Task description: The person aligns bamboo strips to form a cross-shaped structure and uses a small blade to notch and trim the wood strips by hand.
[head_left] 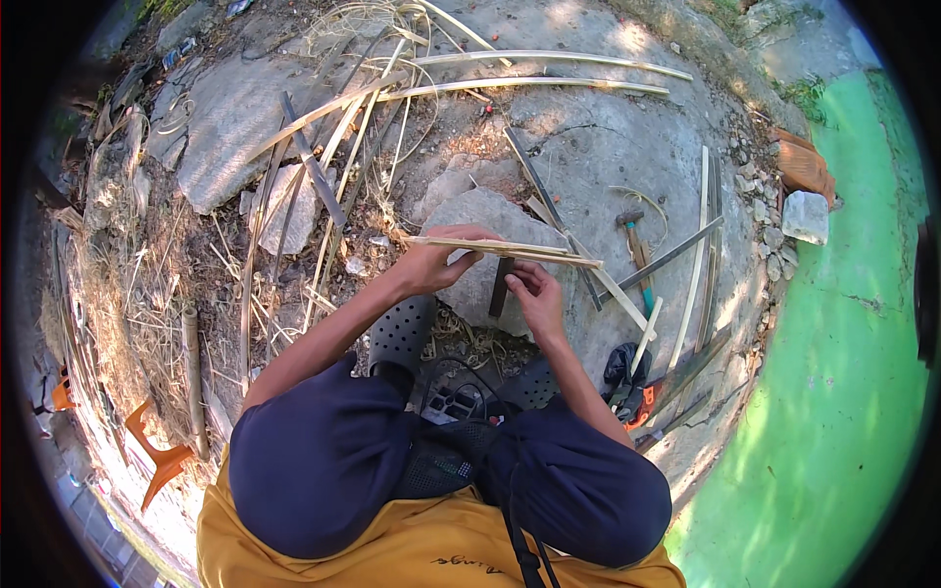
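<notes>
Two pale split-bamboo strips point(534, 252), one lying along the other, are held level above a grey stone slab point(475, 220). My left hand point(443, 263) is closed around their left part. A short dark flat strip point(501, 287) hangs down from beneath them, roughly crosswise. My right hand point(536, 297) has its thumb and fingers pinched at the dark strip's upper right edge, just under the bamboo. How the dark piece meets the bamboo is hidden by the strips and fingers.
A teal-handled hammer point(637, 253) lies to the right, near crossed dark and pale slats point(663, 260). Long bamboo strips point(539, 84) lie at the back. An orange-handled tool point(645, 407) and black bag point(624, 370) sit near my right forearm. Stones point(806, 217) edge a green surface point(833, 372).
</notes>
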Demonstrator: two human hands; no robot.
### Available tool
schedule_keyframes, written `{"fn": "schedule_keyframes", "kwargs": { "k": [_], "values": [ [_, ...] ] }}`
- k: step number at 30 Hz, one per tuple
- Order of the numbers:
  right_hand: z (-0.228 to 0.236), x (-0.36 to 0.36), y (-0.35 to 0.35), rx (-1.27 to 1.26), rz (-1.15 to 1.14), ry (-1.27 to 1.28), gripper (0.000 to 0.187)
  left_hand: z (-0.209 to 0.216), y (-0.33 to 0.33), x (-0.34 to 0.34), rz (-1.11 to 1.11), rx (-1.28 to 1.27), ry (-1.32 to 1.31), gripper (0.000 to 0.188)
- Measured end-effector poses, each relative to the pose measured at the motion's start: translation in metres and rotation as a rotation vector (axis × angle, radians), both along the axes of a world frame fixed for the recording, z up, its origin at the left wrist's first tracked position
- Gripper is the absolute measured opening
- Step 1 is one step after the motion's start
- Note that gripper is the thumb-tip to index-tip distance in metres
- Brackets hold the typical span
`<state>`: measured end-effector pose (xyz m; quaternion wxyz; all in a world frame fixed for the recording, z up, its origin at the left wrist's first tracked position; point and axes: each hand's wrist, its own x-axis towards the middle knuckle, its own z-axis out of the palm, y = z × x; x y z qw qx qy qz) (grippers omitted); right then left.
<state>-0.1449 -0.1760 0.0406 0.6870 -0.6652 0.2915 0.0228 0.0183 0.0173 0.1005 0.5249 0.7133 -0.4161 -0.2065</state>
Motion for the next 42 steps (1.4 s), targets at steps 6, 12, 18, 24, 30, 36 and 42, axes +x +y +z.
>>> {"fn": "schedule_keyframes", "kwargs": {
  "k": [6, 12, 18, 24, 30, 36, 42],
  "values": [
    [-0.007, 0.005, 0.003, -0.047, 0.019, -0.005, 0.031, -0.005, 0.0, 0.0, 0.008, 0.087, -0.077, 0.035],
    [-0.006, 0.005, 0.007, -0.031, -0.002, -0.032, 0.031, -0.014, 0.0, 0.003, 0.004, 0.152, -0.021, 0.038],
    [-0.007, 0.007, 0.009, -0.029, -0.028, -0.029, 0.03, -0.026, -0.001, 0.009, -0.048, 0.2, -0.073, 0.034],
    [-0.005, 0.014, 0.003, -0.042, -0.017, 0.037, 0.031, -0.032, -0.008, 0.012, -0.039, 0.158, -0.101, 0.026],
    [-0.003, 0.015, 0.009, -0.077, -0.049, -0.026, 0.029, -0.04, -0.01, 0.011, 0.06, 0.191, -0.077, 0.023],
    [-0.003, 0.012, 0.008, -0.067, -0.05, -0.031, 0.028, -0.051, -0.011, 0.005, 0.127, 0.211, -0.065, 0.023],
    [0.005, 0.016, 0.011, -0.048, -0.079, -0.077, 0.026, -0.056, -0.008, 0.008, 0.119, 0.195, -0.086, 0.025]
  ]
}}
